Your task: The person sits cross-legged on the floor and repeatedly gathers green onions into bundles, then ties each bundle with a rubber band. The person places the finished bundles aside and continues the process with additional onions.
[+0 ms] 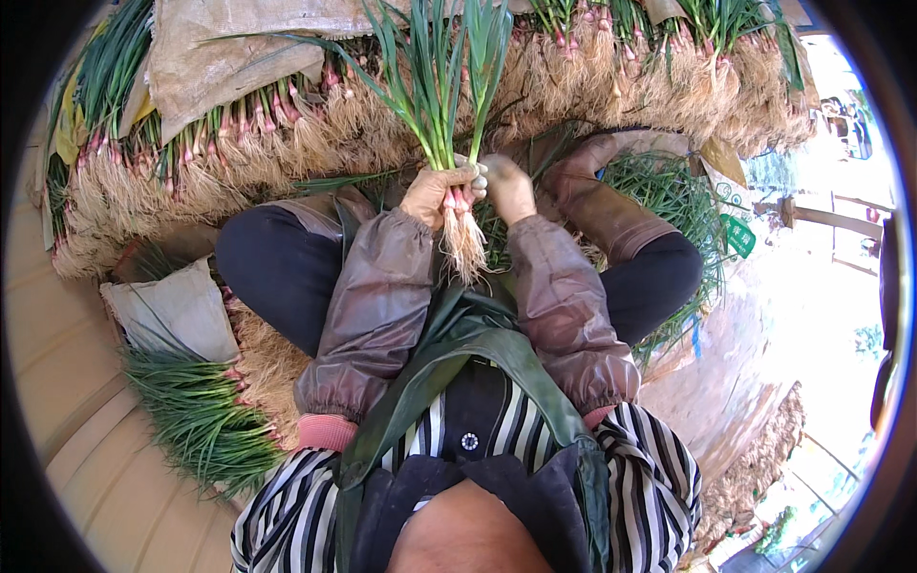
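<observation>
My left hand [428,195] is closed around a small bunch of young garlic plants [445,118] just above their pink bulbs. The green leaves point away from me, and the pale roots [464,247] hang towards my lap. Close against the bunch on its right side is my right hand [510,188], blurred and with the fingers curled. Whether it grips a stem is hidden. Pale coverings show on the fingertips between the two hands. Brown sleeve covers [383,286] run over both forearms, and a dark green apron [466,344] lies over my lap.
A long pile of garlic plants [344,140], roots towards me, spans the front, partly under a woven sack [251,64]. More bundles [193,408] lie at left beneath a pale cloth [175,308]. Loose green leaves [655,193] heap beside my right boot [609,208].
</observation>
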Demonstrator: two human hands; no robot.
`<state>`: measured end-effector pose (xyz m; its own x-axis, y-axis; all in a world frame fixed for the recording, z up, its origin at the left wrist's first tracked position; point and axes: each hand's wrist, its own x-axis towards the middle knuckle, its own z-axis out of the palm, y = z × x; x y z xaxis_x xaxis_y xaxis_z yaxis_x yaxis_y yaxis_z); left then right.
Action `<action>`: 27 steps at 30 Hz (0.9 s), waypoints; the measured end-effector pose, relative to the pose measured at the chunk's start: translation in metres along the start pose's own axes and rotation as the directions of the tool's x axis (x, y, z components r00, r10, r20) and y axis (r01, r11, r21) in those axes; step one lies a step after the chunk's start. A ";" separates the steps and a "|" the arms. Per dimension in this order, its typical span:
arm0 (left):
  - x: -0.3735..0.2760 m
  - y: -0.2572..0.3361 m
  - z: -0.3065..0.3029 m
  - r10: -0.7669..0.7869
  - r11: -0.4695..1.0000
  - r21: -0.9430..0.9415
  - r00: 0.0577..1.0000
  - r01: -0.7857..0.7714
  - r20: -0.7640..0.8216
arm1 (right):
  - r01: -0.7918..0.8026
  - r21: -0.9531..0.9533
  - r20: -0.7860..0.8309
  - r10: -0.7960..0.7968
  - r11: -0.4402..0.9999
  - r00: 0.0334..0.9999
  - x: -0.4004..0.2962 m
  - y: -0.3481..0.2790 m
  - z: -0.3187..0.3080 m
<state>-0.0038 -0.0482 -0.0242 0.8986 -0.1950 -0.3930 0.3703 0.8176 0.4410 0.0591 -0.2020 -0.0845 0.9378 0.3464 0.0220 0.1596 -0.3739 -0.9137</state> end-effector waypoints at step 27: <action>-0.027 0.042 0.053 0.550 0.829 0.198 0.826 -0.523 -0.120 | 0.272 -0.798 0.593 0.620 0.538 0.514 -0.001 0.031 -0.029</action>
<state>-0.0003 -0.0373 0.0483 0.9181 0.3537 -0.1790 -0.1164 0.6722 0.7311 0.0720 -0.2390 -0.1015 0.3984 0.4563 -0.7957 0.5865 -0.7937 -0.1615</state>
